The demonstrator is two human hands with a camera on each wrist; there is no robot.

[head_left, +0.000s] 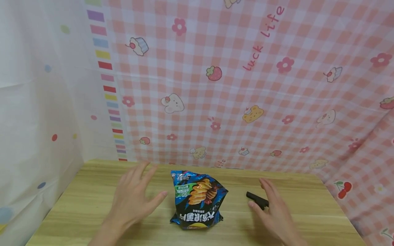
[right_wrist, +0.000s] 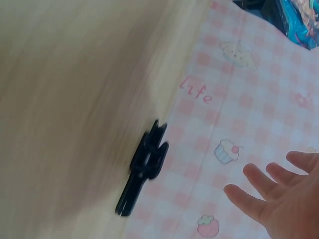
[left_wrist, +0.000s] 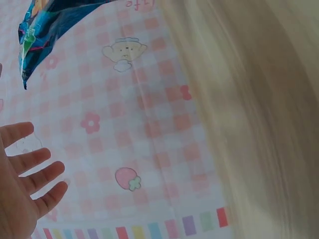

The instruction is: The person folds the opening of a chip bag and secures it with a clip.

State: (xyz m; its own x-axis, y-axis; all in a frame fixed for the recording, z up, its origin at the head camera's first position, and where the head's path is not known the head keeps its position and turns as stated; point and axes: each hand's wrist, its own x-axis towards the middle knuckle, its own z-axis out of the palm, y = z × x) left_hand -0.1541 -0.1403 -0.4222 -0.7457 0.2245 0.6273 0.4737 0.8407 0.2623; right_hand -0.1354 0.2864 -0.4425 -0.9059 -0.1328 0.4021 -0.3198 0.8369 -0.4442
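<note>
A blue snack bag (head_left: pixel 198 200) with a picture of crisps lies in the middle of the wooden table (head_left: pixel 83 201); its corner (left_wrist: pixel 47 25) shows in the left wrist view. My left hand (head_left: pixel 135 198) hovers just left of the bag with fingers spread, holding nothing. My right hand (head_left: pixel 274 208) hovers at the right with straight fingers, right beside a small black clip (head_left: pixel 258 200), also seen as the black clip (right_wrist: pixel 144 167) in the right wrist view. The right hand (right_wrist: pixel 276 194) is apart from the clip there.
A pink checked cloth (head_left: pixel 246 85) with cartoon prints hangs behind the table and along the right side. A white dotted curtain (head_left: pixel 40 102) covers the left. The table's left (head_left: pixel 49 215) and right (head_left: pixel 341 208) edges are close to the cloths.
</note>
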